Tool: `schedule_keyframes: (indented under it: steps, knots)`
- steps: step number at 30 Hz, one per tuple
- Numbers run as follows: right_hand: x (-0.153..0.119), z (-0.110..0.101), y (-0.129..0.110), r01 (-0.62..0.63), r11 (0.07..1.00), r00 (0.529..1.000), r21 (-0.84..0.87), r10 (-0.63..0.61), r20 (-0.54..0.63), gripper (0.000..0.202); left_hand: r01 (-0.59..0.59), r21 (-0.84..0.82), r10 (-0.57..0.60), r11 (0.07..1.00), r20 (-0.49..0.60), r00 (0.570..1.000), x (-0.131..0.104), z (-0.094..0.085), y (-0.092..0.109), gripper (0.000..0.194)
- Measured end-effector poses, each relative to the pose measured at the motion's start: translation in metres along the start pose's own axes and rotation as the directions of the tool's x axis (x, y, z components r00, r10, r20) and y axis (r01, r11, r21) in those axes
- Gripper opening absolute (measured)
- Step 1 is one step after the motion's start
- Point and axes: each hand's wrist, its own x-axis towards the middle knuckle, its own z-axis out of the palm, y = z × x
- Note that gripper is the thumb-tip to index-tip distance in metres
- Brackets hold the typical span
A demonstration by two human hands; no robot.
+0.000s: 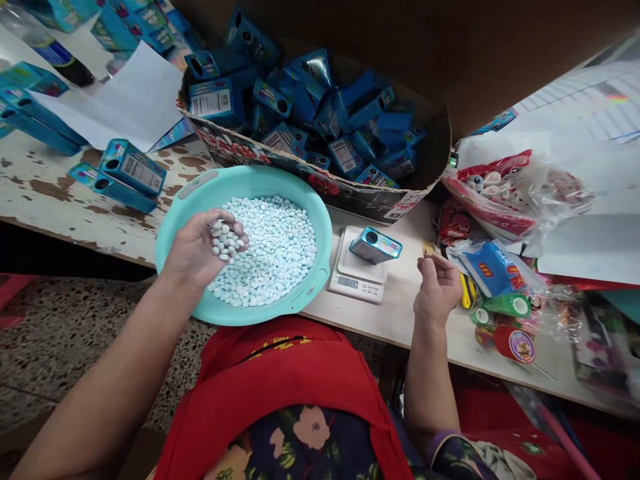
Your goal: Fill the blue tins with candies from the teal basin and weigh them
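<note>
Cupped with its palm turned up, the left hand holds a small heap of pale candies above a turquoise basin filled with more of them. The right hand hovers to the right of a white scale, fingers bent and close together; whether they pinch anything, I cannot tell. On the scale's plate sits a small blue box, a round dark hole in its upper face. Behind stands a carton packed with similar boxes.

The candies lie loose at the edge of the left palm, so tilting it or spreading the fingers could let some roll out. Over the basin that would cost little; over the counter they could scatter or drop to the floor. The box's hole looks narrow for a whole handful, so pouring quickly could leave candies on the scale and skew its reading. The basin juts past the counter's front edge, so a wrist pressed on the near rim could tip it.
</note>
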Motion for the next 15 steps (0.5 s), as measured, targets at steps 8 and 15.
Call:
schedule_keyframes:
  steps: [8,15]
  knots:
    - [0.002,0.003,0.002,-0.013,1.000,0.998,-0.010,0.014,0.054,0.035,-0.089,0.117,0.092,0.989,-0.018,0.996,0.011,0.004,-0.010,0.028]
    - [0.002,0.009,0.005,-0.035,0.999,0.994,-0.016,0.037,0.107,0.035,-0.283,0.580,0.289,0.764,0.084,0.954,0.008,-0.001,-0.022,0.019]
